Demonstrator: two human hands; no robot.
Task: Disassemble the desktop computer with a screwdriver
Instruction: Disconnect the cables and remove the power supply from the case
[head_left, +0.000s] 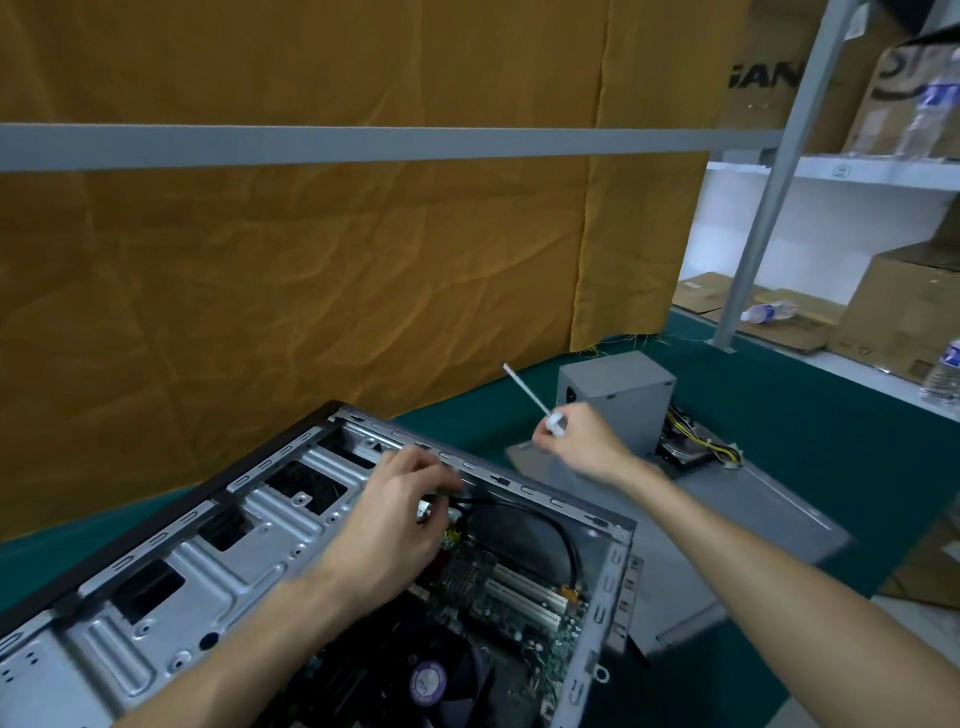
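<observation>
The open desktop computer case (208, 561) lies on its side on the green table, its motherboard (498, 597) and a black fan (436, 680) showing inside. My left hand (400, 514) reaches into the case near its far rim and pinches a small silvery part where a black cable (550, 525) starts. My right hand (576, 441) is raised beyond the case and grips a thin white screwdriver (530, 393), its shaft pointing up and to the left.
A grey power supply (613, 389) with yellow and black wires (701, 441) stands behind my right hand. The removed grey side panel (727, 514) lies flat to the right. An orange cloth hangs at the back. Shelves with cardboard boxes and bottles fill the right.
</observation>
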